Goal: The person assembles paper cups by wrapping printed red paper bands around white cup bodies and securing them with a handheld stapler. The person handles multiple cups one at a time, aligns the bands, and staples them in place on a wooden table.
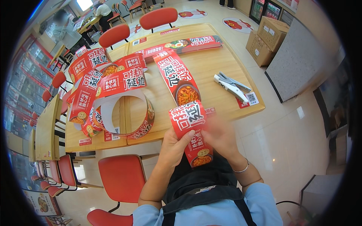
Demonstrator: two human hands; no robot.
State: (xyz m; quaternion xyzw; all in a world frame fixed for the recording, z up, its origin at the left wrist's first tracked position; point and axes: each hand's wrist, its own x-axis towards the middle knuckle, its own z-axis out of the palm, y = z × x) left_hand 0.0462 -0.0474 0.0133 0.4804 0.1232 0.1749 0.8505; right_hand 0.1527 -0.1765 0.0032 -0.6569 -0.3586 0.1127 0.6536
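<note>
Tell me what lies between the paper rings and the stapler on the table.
In the head view, a red strip lies between the rings and the stapler, with bare tabletop on either side.

The head-worn fisheye faces down and forward; left hand (172, 147) and right hand (220, 139) lie close.

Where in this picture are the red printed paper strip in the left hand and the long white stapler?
Red printed paper strip (188, 116): head view, upper part of its printed face.
Long white stapler (230, 88): head view, middle of its white body.
</note>
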